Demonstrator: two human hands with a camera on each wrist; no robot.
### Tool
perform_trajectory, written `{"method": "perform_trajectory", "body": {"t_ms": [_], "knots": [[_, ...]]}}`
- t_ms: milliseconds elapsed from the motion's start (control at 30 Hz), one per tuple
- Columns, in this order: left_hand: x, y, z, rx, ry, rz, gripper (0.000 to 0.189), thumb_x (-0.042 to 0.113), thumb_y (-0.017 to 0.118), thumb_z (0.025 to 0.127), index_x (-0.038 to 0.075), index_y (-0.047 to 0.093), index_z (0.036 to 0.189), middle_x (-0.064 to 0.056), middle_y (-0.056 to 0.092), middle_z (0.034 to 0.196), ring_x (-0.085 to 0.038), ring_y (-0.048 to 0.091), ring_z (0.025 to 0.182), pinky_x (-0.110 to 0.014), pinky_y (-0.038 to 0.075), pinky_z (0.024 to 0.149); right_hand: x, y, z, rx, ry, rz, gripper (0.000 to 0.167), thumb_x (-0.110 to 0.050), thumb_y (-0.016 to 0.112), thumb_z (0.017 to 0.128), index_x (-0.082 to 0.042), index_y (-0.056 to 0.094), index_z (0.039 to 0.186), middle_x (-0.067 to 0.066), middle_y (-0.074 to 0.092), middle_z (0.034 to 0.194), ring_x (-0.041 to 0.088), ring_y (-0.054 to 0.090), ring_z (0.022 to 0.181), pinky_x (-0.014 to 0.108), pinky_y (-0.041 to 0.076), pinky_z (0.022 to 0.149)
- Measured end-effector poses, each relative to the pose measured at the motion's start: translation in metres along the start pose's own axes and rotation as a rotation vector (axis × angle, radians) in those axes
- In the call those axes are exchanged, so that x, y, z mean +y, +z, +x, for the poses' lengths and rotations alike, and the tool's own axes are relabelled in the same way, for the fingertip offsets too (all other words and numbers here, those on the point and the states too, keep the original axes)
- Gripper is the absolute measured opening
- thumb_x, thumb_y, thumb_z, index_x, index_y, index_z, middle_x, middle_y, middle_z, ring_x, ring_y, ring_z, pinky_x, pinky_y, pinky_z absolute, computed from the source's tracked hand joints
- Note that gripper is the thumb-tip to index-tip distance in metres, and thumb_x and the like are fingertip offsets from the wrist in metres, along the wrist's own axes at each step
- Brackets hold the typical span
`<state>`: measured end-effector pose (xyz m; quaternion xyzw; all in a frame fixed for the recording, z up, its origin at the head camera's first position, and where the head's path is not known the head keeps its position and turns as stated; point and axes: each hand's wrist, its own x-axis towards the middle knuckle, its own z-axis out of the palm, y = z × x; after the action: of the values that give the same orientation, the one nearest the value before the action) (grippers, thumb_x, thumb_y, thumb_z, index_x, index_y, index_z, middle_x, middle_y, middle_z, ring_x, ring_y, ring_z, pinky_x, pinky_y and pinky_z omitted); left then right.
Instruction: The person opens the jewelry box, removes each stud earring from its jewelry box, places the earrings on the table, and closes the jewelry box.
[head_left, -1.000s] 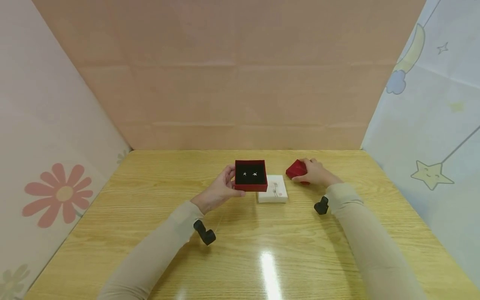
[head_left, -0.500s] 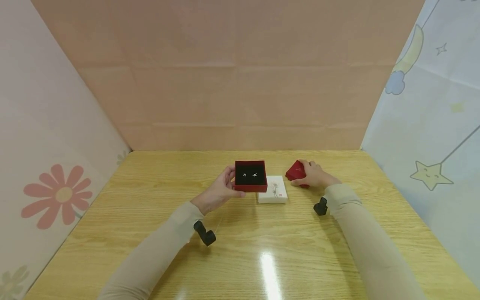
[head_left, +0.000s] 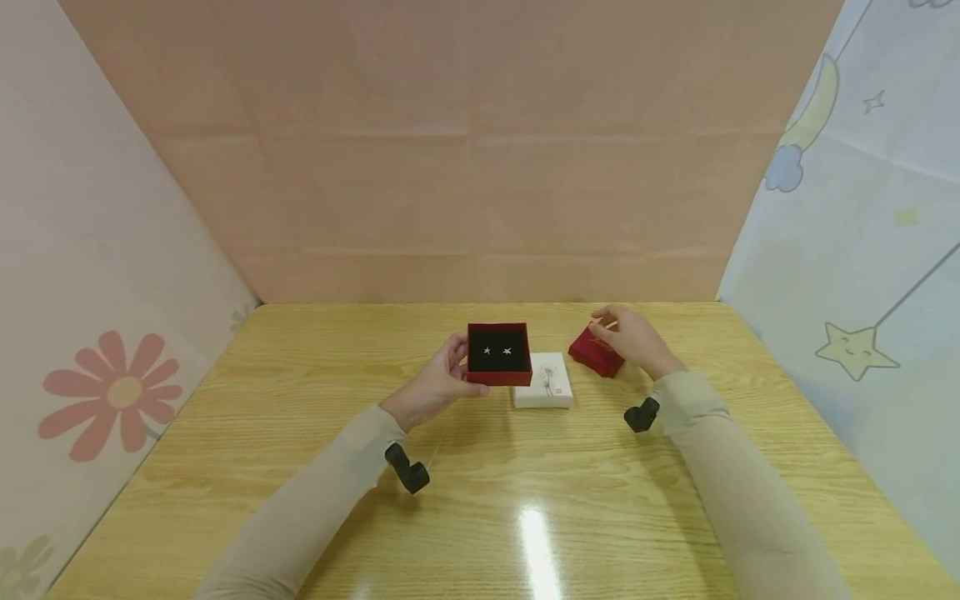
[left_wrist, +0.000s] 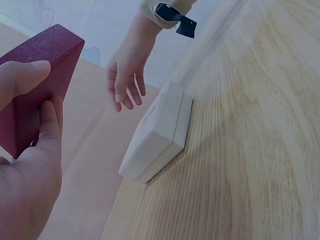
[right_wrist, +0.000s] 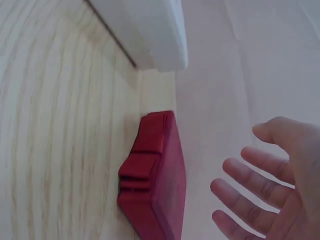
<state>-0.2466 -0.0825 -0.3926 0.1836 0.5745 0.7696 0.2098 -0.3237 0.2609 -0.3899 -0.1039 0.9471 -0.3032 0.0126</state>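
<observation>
My left hand (head_left: 431, 387) holds a small red jewellery box base (head_left: 498, 377) above the table, thumb at the near side. Two silver star-shaped earrings (head_left: 507, 351) sit on its black cushion, facing me. In the left wrist view the fingers wrap around the textured red box (left_wrist: 55, 65). To the right, the red box lid (head_left: 597, 354) lies on the wooden table, gold lettering on top and a ribbon bow along its side (right_wrist: 142, 165). My right hand (head_left: 637, 342) hovers just over the lid; the right wrist view shows its spread fingers (right_wrist: 250, 212) apart from it.
A white box (head_left: 552, 379) with a printed flower stands on the table between the two red parts, partly overlapped by the held base. A pink cloth (head_left: 465, 167) backs the table (head_left: 300, 358), with patterned cloths on both sides.
My right hand has let go of the red lid and lifted slightly off it; the lid now rests flatter, with more of its top showing. The left hand and base stay nearly still.
</observation>
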Motion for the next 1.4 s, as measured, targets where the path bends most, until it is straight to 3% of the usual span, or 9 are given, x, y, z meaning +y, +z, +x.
{"method": "perform_trajectory", "body": {"t_ms": [200,467,733,967,1400], "knots": [[-0.001,-0.004,-0.007,-0.006,-0.019,0.062,0.079,-0.022,0.062,0.078,0.012,0.027,0.140,-0.009,0.036,0.147,-0.031,0.044,0.131,-0.028,0.050,0.090,-0.011,-0.002,-0.006,0.051,-0.007,0.042,0.043,-0.041,0.050,0.100,-0.006,0.056,0.124,0.017,0.060,0.118,0.032,0.063,0.101,0.038,0.054,0.078],[-0.007,-0.022,-0.026,0.001,-0.103,0.162,0.084,-0.016,0.067,0.079,0.014,0.023,0.144,-0.012,0.034,0.149,-0.031,0.045,0.129,-0.030,0.050,0.092,-0.015,0.000,-0.011,0.078,-0.041,0.016,0.032,-0.031,0.055,0.098,-0.006,0.061,0.117,0.016,0.065,0.110,0.031,0.063,0.096,0.041,0.053,0.079],[-0.025,-0.042,-0.035,-0.019,-0.185,0.241,0.095,-0.012,0.073,0.074,0.011,0.017,0.148,-0.013,0.028,0.155,-0.033,0.048,0.130,-0.034,0.050,0.093,-0.013,0.002,-0.011,0.065,-0.009,-0.032,0.039,-0.041,0.054,0.097,-0.008,0.060,0.118,0.017,0.065,0.113,0.033,0.060,0.102,0.047,0.048,0.085],[-0.033,-0.046,-0.037,-0.001,-0.207,0.251,0.097,-0.016,0.072,0.071,0.010,0.017,0.147,-0.016,0.031,0.149,-0.032,0.050,0.128,-0.034,0.050,0.092,-0.012,0.003,-0.010,0.052,0.001,-0.047,0.038,-0.040,0.054,0.097,-0.008,0.060,0.118,0.018,0.064,0.114,0.033,0.060,0.101,0.048,0.048,0.084],[-0.032,-0.047,-0.038,0.018,-0.236,0.291,0.095,-0.017,0.073,0.070,0.013,0.022,0.144,-0.014,0.035,0.147,-0.030,0.052,0.126,-0.034,0.049,0.094,-0.006,0.004,-0.008,0.052,0.002,-0.046,0.032,-0.036,0.056,0.097,-0.010,0.061,0.115,0.017,0.065,0.111,0.033,0.060,0.098,0.047,0.048,0.082]]}}
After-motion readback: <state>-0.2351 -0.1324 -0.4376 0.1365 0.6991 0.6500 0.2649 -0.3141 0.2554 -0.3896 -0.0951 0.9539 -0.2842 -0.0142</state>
